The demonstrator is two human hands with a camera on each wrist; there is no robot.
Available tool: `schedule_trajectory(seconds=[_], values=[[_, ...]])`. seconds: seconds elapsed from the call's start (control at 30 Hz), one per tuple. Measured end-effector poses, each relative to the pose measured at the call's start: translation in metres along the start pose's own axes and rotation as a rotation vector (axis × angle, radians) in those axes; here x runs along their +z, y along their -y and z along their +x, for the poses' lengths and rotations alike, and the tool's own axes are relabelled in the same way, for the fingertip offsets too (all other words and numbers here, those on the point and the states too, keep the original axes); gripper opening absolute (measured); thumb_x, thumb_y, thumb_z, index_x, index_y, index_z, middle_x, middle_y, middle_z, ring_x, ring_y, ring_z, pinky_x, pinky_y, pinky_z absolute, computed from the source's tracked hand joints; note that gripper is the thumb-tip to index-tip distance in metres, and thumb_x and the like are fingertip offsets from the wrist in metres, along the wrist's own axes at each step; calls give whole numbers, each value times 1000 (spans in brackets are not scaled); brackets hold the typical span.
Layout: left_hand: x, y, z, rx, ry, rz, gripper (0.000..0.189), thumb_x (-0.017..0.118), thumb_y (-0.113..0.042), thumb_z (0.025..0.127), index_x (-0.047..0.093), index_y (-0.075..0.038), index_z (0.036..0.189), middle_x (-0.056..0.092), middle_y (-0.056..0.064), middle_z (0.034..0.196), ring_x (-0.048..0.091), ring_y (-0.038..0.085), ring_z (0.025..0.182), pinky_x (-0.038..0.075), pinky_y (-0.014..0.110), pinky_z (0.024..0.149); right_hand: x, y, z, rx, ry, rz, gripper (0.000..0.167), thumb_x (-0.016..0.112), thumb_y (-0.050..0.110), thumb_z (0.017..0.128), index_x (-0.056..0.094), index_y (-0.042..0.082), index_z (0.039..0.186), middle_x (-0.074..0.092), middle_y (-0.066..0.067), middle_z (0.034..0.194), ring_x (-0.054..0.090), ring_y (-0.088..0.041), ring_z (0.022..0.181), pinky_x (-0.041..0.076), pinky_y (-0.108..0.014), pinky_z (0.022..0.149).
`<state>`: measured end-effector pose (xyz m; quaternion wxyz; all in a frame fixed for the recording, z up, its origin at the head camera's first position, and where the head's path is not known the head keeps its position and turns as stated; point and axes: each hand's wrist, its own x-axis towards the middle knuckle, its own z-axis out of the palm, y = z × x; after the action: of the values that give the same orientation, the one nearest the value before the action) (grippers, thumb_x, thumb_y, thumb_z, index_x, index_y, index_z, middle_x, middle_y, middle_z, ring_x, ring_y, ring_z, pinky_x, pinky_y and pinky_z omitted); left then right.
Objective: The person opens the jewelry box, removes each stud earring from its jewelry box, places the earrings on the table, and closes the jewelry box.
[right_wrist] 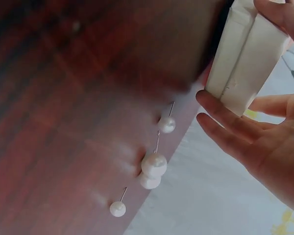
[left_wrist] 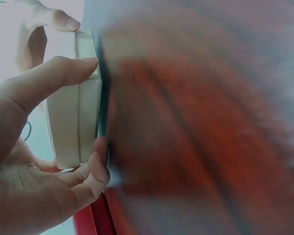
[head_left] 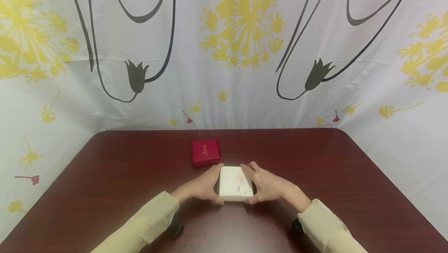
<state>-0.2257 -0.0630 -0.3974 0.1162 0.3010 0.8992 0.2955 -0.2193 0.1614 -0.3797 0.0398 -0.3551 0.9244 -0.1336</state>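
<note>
Between my two hands sits a small white lidded box (head_left: 233, 183), with a thin plant drawing and a little red mark on top. My left hand (head_left: 203, 185) grips its left side, thumb at the near corner and fingers toward the far one. On the opposite side my right hand (head_left: 268, 185) holds it in the same way. A seam between lid and base runs along the box wall (left_wrist: 63, 117) in the left wrist view. In the right wrist view, fingertips (right_wrist: 204, 98) lie at the box's lower corner.
Just behind the white box, slightly left, a red box (head_left: 205, 151) with gold lettering lies on the dark reddish-brown table (head_left: 297, 151). Several white pearl-like beads (right_wrist: 154, 165), some on thin metal stems, show in the right wrist view. A flower-patterned curtain (head_left: 210, 101) hangs behind the table.
</note>
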Motion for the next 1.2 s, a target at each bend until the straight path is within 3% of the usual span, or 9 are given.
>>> schedule_trajectory(seconds=[0.33,0.63,0.97,1.2], values=[[-5,1,21,4,-71,-67,101,80,-20,62,16,9,135,34,22,131,34,30,119,30,43,100,-8,-16,13,-5,-38,-4,91,76,35,63,33,-6,131,41,-13,115,48,-13,81,44,-25,68],[-7,-10,38,39,-146,-69,85,79,-16,62,27,5,127,46,16,114,45,26,103,40,40,91,-17,-31,21,41,-53,9,92,77,33,63,31,-9,131,41,-18,118,50,-18,86,45,-29,70],[-9,-6,58,20,-188,-51,74,74,-20,68,34,6,125,49,18,116,50,28,101,41,39,90,-18,-49,33,68,-71,10,92,76,31,64,29,-11,131,41,-22,116,48,-22,90,45,-33,74],[-11,-4,70,-51,-204,-2,67,72,-20,69,39,8,120,52,20,110,53,29,96,43,37,87,-19,-56,43,74,-80,2,91,77,30,64,30,-12,130,43,-22,111,47,-24,90,44,-35,76]])
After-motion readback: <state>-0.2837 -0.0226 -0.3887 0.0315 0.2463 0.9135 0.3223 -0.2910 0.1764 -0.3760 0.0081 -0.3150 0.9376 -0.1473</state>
